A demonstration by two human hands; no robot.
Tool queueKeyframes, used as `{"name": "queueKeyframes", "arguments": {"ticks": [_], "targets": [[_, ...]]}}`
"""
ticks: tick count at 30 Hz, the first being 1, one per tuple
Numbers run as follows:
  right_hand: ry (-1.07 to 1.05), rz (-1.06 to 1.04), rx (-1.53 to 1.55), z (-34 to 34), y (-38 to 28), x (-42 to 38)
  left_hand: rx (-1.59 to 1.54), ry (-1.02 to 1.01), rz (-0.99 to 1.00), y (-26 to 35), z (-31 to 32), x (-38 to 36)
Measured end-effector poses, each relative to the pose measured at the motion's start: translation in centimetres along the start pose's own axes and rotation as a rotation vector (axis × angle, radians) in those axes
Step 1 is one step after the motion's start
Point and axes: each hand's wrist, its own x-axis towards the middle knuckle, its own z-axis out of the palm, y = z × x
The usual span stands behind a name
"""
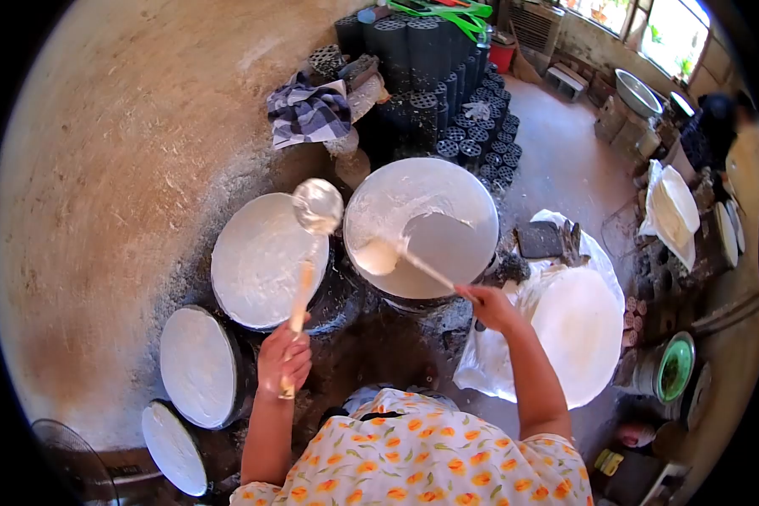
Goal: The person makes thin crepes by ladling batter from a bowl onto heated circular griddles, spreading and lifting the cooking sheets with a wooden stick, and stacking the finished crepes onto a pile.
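Note:
My left hand [283,361] is closed around the wooden handle of a metal ladle [317,207]. The ladle's bowl is raised, overlapping the edges of two round pans. In my right hand [491,309] is a thin-handled spreader [378,256] with a pale round head, resting on or just over the large round griddle [447,181]. Pale batter [396,190] coats much of that griddle, and a smoother grey patch of it shows at the right. To the left, a second round pan [257,261] has a whitish surface.
Two smaller round pans [197,367] [174,447] lie at lower left. White round sheets [575,337] rest on shiny wrapping at right. Black perforated charcoal cylinders [422,76] are stacked behind, beside a checked cloth [310,110]. Another person [717,122] is at far right.

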Motion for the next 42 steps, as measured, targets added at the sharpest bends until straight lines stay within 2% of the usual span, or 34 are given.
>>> {"name": "queueKeyframes", "arguments": {"ticks": [1, 2, 3, 5, 6, 8, 9, 12, 13, 14, 16, 17, 19, 21, 23, 24, 26, 27, 30, 32, 35, 37, 41, 42], "targets": [[-0.092, -0.049, -0.03, -0.4, 1.4, -2.0, -0.288, -0.165, -0.033, 0.5, -0.7, -0.2], [-0.186, -0.097, -0.063, -0.9, 2.6, -4.0, -0.352, -0.209, 0.026, 0.7, -1.0, -0.8], [-0.172, -0.088, -0.067, -1.6, 3.0, -6.0, -0.355, -0.219, 0.013, 1.2, -1.0, -1.0], [-0.157, 0.383, 0.113, -2.2, 3.0, -9.9, -0.211, -0.208, 0.119, 2.3, -1.6, -1.5], [-0.145, 0.395, 0.115, -0.7, 3.2, -10.8, -0.129, -0.209, 0.114, 2.9, -2.3, -1.3], [0.029, 0.111, 0.15, 3.7, 3.9, -11.7, -0.043, -0.205, 0.068, 3.6, -2.8, -1.0], [0.096, -0.096, 0.208, 7.0, 3.6, -11.1, 0.041, -0.2, 0.048, 3.7, -2.8, -0.9], [0.253, -0.214, -0.2, 13.7, -3.0, -10.2, 0.137, -0.135, 0.017, 4.0, -2.9, -0.6], [0.258, -0.204, -0.21, 14.6, -2.2, -10.4, 0.203, -0.084, -0.001, 4.2, -3.4, -0.6], [0.274, -0.005, -0.335, 15.7, -0.6, -10.2, 0.22, -0.096, -0.002, 4.5, -4.1, -0.7], [0.323, 0.003, -0.661, 14.7, -2.0, -12.4, 0.234, -0.101, -0.013, 5.2, -5.6, -1.1], [0.382, 0.016, -0.793, 14.3, -0.4, -13.4, 0.256, -0.101, -0.014, 5.6, -6.3, -1.2], [0.355, 0.184, -0.93, 13.3, -1.5, -15.0, 0.266, -0.123, -0.01, 6.2, -7.6, -1.5], [0.359, 0.189, -0.915, 14.9, -2.1, -14.8, 0.281, -0.145, -0.012, 6.5, -8.3, -1.9], [0.366, 0.036, -0.637, 18.5, -4.0, -13.1, 0.314, -0.134, -0.022, 6.7, -8.5, -2.2], [0.372, 0.04, -0.642, 19.9, -5.4, -12.3, 0.311, -0.142, -0.025, 6.7, -8.6, -2.3], [0.184, 0.124, -0.714, 21.5, -7.9, -11.1, 0.292, -0.146, -0.033, 6.8, -8.7, -2.4], [0.189, 0.127, -0.716, 21.4, -7.1, -11.5, 0.292, -0.152, -0.035, 6.8, -8.8, -2.4], [0.252, 0.158, -0.701, 19.8, -3.9, -14.6, 0.308, -0.147, -0.037, 7.0, -9.2, -2.0], [0.277, 0.272, -0.839, 18.0, -4.3, -17.4, 0.302, -0.175, -0.053, 6.8, -10.0, -1.5], [0.335, 0.352, -0.836, 16.8, -2.8, -18.4, 0.288, -0.196, -0.073, 6.5, -9.8, -1.2], [0.389, 0.326, -0.807, 16.1, -2.0, -17.2, 0.296, -0.201, -0.083, 6.2, -9.5, -1.0], [0.564, 0.271, -0.613, 15.6, 0.1, -14.1, 0.316, -0.21, -0.083, 5.7, -8.1, -0.6], [0.572, 0.192, -0.363, 16.0, -0.1, -13.9, 0.321, -0.213, -0.082, 5.6, -7.8, -0.4]]}}
